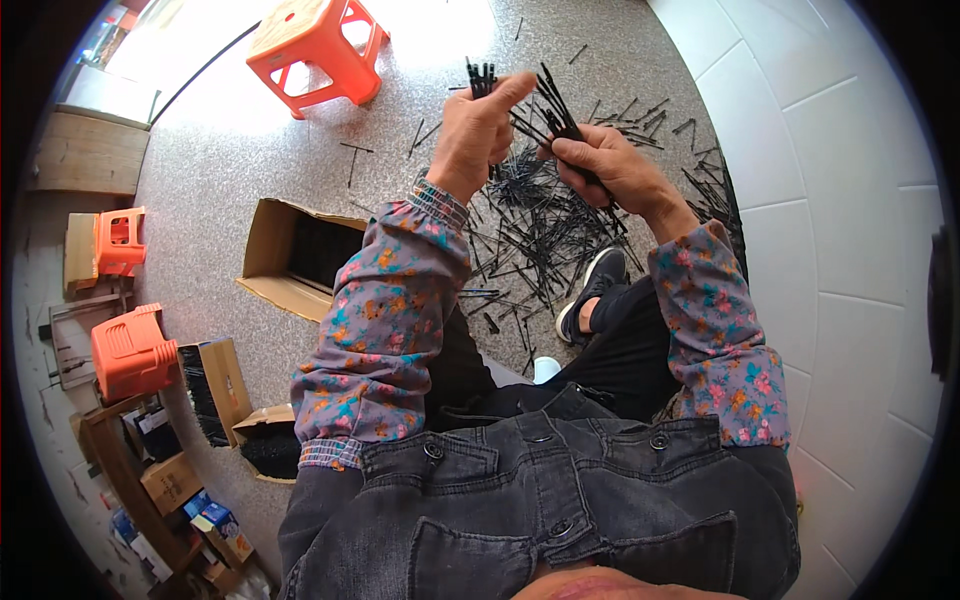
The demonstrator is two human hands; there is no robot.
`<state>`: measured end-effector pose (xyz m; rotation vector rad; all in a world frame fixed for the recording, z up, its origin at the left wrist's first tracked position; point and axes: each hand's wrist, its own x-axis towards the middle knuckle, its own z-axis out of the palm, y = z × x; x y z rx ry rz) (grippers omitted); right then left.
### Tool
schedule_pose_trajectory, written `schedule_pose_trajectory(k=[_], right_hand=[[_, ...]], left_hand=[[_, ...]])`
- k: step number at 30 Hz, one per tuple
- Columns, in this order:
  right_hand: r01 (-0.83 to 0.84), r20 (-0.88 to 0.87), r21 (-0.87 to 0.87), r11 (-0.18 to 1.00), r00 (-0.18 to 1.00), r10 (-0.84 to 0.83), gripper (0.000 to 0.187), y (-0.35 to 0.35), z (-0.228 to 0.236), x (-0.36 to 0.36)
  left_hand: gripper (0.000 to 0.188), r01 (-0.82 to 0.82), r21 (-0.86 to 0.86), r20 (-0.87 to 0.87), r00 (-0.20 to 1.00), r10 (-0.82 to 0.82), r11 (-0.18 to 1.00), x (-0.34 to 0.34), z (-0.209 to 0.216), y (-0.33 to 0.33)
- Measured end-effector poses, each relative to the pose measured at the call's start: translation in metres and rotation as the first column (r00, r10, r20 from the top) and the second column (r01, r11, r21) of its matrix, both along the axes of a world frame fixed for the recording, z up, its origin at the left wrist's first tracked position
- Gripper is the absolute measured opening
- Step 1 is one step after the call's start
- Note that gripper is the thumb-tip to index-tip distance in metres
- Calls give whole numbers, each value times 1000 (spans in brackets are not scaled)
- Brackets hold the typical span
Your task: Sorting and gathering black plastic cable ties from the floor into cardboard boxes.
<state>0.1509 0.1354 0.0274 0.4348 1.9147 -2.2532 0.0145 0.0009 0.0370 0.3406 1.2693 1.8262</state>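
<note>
My left hand (478, 130) is closed around an upright bundle of thin black sticks (481, 76), whose ends poke out above the fist. Close beside it, my right hand (610, 168) grips a looser bunch of black sticks (556, 112) that fans out toward the left hand. What exactly these slim pieces are, I cannot make out. Beneath both hands a large tangled heap of the same black sticks (545, 215) lies on the speckled floor (215, 190). Flowered sleeve covers reach up both of my forearms.
An open cardboard box (268, 240) stands left of my left arm, with smaller boxes (228, 380) nearer me. An orange stool (318, 50) is at the far left; another orange stool (133, 352) lies by the left wall. A white tiled wall (850, 230) bounds the right. My shoe (598, 290) touches the heap.
</note>
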Motion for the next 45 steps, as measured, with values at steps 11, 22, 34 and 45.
schedule_pose_trajectory(k=[11,22,34,45], right_hand=[[-8,-45,-38,999,999,6,31,3,3,0],[60,-60,-134,989,996,-69,32,7,2,1],[122,-108,102,987,988,-111,20,7,-4,-1],[95,-130,206,974,989,-69,23,7,-5,0]], left_hand=[[17,-17,-8,-91,996,16,1000,0,-12,1],[14,-102,80,255,964,78,992,-6,-7,-6],[18,-178,-84,-423,897,126,980,29,-19,7],[11,-95,13,90,992,93,995,23,-16,5]])
